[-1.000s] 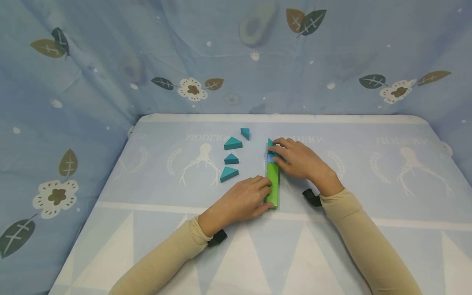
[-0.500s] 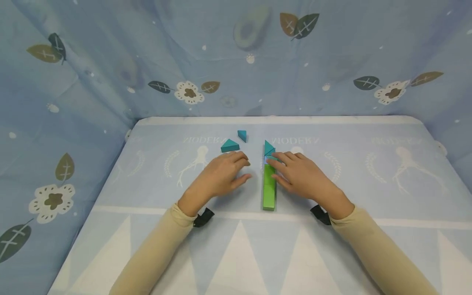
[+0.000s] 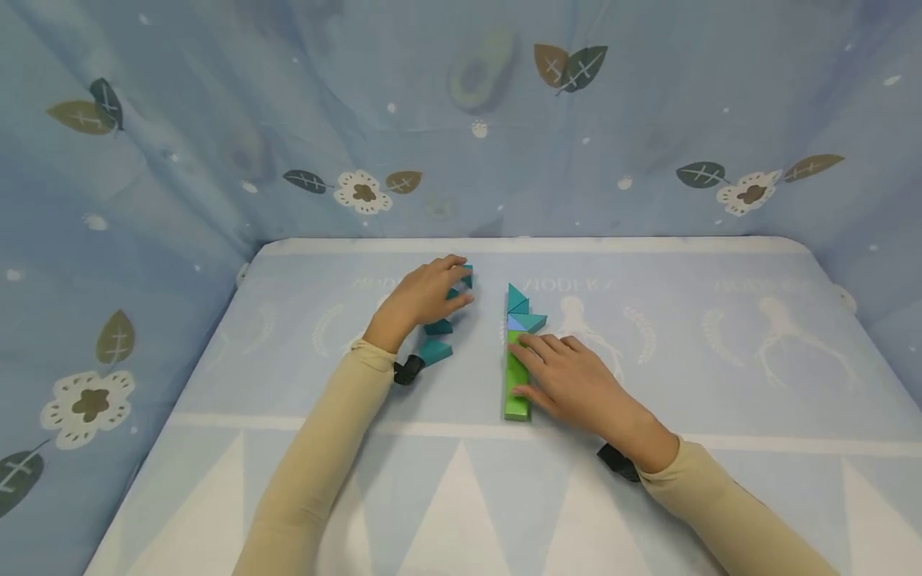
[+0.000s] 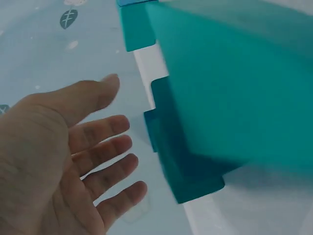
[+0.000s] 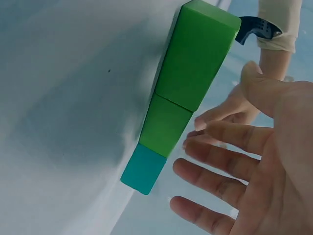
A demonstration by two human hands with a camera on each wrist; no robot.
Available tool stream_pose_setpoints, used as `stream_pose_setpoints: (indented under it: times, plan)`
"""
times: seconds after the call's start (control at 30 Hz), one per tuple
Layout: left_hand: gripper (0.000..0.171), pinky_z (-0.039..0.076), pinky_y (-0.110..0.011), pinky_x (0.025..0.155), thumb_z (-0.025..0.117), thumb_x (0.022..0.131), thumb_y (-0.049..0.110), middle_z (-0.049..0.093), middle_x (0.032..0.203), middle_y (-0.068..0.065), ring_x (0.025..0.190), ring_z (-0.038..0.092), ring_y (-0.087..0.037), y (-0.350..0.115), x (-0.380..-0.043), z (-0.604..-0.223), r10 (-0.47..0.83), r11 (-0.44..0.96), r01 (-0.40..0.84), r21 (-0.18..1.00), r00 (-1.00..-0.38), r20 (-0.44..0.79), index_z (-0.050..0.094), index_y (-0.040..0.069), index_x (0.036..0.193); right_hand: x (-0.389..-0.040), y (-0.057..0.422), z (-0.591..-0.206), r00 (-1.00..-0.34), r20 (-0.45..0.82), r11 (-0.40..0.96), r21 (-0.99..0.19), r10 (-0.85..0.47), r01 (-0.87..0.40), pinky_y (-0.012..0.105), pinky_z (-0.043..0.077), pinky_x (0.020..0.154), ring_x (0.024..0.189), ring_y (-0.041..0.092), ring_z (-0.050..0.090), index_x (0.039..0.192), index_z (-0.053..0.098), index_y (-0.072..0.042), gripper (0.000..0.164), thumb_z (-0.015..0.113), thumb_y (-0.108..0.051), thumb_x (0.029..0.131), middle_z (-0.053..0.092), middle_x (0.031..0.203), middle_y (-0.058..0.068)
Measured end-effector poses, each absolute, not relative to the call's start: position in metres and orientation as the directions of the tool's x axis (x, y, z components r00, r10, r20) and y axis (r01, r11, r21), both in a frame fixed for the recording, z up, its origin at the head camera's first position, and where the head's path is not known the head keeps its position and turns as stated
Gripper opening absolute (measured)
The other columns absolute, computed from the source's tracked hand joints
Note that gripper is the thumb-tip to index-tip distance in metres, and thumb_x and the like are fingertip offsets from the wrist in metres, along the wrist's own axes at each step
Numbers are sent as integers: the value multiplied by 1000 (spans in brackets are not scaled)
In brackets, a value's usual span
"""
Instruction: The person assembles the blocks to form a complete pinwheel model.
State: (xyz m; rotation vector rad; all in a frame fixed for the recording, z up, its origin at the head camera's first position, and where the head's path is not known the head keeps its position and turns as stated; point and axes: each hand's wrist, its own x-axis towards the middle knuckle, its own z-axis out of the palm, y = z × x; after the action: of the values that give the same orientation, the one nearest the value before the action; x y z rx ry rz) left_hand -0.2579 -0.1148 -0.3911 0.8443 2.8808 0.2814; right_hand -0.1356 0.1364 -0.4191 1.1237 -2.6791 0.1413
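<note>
A column of two green blocks [image 3: 515, 376] lies on the cloth, topped by a blue triangle [image 3: 515, 323] and small teal triangles [image 3: 515, 299]. Another teal triangle [image 3: 531, 322] juts from its right side. My right hand [image 3: 576, 380] hovers over or touches the green part, fingers loosely extended; contact is unclear. To the left, my left hand [image 3: 421, 294] reaches over several loose teal triangular blocks [image 3: 435, 352], partly covering them. Its fingertips are nearest the far teal triangle [image 3: 468, 276]. In the left wrist view, its relaxed fingers stand apart from a teal block [image 4: 195, 188].
A pale blue patterned cloth [image 3: 461, 488] covers the table, whose far edge meets a hanging blue curtain [image 3: 403, 104]. Black straps [image 3: 408, 370] sit at both wrists, the left one close to the nearest loose block.
My left hand has left the green blocks and moved left and farther away, over the loose teal triangles. My right hand has drawn back from the column's top to its green part, uncovering the triangles.
</note>
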Motion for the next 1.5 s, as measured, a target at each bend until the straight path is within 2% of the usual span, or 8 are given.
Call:
stream_pose_setpoints:
  times: [0.4,0.77,0.93,1.03,1.23,1.5]
  plan:
    - [55,36,-44,115,55,100,37,37,156,-7,142,39,-27,-119,-265,-398,511,844,463,270,-848,-141,46,8,146,-139,133,-418,-688,188,696,-28,-701,-717,45,49,97,121,28,57,137,56,-7,66,61,-54,91,55,139,11]
    - [55,41,-47,109,57,99,35,38,154,-7,134,48,-31,-123,-266,-408,540,819,501,281,-838,-80,46,9,146,-138,132,-421,-699,152,704,-27,-699,-709,44,48,97,121,28,57,137,56,-6,72,60,-59,89,54,139,13]
    - [56,47,-46,103,57,99,33,37,154,-5,128,53,-29,-125,-266,-409,545,815,503,287,-834,-85,43,9,148,-138,131,-423,-693,161,696,-41,-703,-716,43,49,96,121,29,57,136,56,-5,72,61,-59,88,54,138,13]
    - [53,50,-44,99,58,99,29,41,151,-6,124,56,-28,-124,-267,-410,566,802,531,276,-822,-62,46,6,146,-137,132,-425,-696,167,699,-48,-698,-713,43,49,96,121,29,57,136,56,-5,72,62,-59,88,54,139,13]
    - [48,48,-42,102,57,99,27,46,147,-7,125,55,-28,-118,-267,-413,596,787,570,234,-802,-50,51,4,141,-135,134,-429,-700,172,702,-58,-693,-710,44,50,95,120,30,57,137,55,-5,71,61,-58,89,53,140,14]
    - [49,45,-46,106,58,99,28,38,155,-9,129,52,-32,-114,-266,-416,576,803,554,221,-816,-51,50,8,143,-135,137,-431,-699,177,700,-71,-693,-711,43,50,94,120,30,57,137,55,-6,70,61,-57,89,52,139,13]
